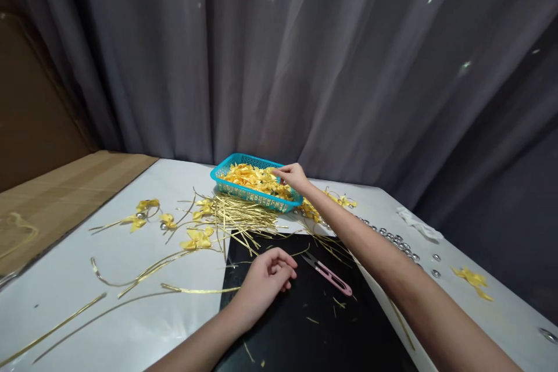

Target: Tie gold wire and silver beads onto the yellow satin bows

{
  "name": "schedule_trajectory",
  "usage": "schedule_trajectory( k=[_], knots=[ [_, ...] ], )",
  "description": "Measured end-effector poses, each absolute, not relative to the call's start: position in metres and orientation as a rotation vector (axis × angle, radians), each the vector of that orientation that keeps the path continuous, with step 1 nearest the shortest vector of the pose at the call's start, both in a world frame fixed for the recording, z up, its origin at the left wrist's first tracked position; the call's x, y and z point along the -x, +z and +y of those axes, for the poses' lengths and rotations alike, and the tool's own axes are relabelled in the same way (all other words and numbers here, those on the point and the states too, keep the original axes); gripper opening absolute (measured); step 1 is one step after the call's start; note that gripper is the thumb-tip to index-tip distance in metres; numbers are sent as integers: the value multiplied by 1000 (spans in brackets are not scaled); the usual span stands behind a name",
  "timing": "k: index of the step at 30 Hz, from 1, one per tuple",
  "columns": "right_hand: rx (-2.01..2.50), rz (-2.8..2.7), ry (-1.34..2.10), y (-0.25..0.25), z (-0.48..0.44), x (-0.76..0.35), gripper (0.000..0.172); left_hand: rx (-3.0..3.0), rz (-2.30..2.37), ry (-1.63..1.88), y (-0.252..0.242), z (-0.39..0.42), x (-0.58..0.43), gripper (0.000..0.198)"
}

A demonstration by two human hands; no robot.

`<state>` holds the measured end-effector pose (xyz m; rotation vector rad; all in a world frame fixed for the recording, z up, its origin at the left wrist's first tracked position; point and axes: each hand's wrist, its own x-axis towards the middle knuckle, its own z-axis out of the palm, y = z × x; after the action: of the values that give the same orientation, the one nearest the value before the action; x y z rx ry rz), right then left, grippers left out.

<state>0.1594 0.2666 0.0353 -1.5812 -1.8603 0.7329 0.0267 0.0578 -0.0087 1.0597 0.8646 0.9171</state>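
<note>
My right hand (292,176) reaches over the blue plastic basket (257,196), its thumb and fingers pinched at the heap of yellow satin ribbon bows (248,175) inside. One bow appears to be between the fingertips, though the heap blends with it. My left hand (271,272) rests on the black mat (305,337) with its fingers loosely curled, and nothing shows in them. Pink thread snips (329,276) lie on the mat just right of it. In front of the basket is a pile of gold twist ties (244,216).
Loose ribbon bows with gold ties (197,238) lie on the left of the white table (143,314). Several silver metal rings (399,241), a white cloth strip (418,224) and another yellow bow (473,282) are on the right. A grey curtain (279,70) hangs behind; cardboard (78,186) stands left.
</note>
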Motion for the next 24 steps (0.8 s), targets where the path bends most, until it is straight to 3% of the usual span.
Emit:
schedule_trajectory(
  k=[9,24],
  knots=[
    [1614,-1677,709,28,263,-160,31,-1068,848,909,-12,58,-27,14],
    [1675,-1518,1082,35,254,-157,32,-1106,840,888,-13,59,-27,12]
  ],
)
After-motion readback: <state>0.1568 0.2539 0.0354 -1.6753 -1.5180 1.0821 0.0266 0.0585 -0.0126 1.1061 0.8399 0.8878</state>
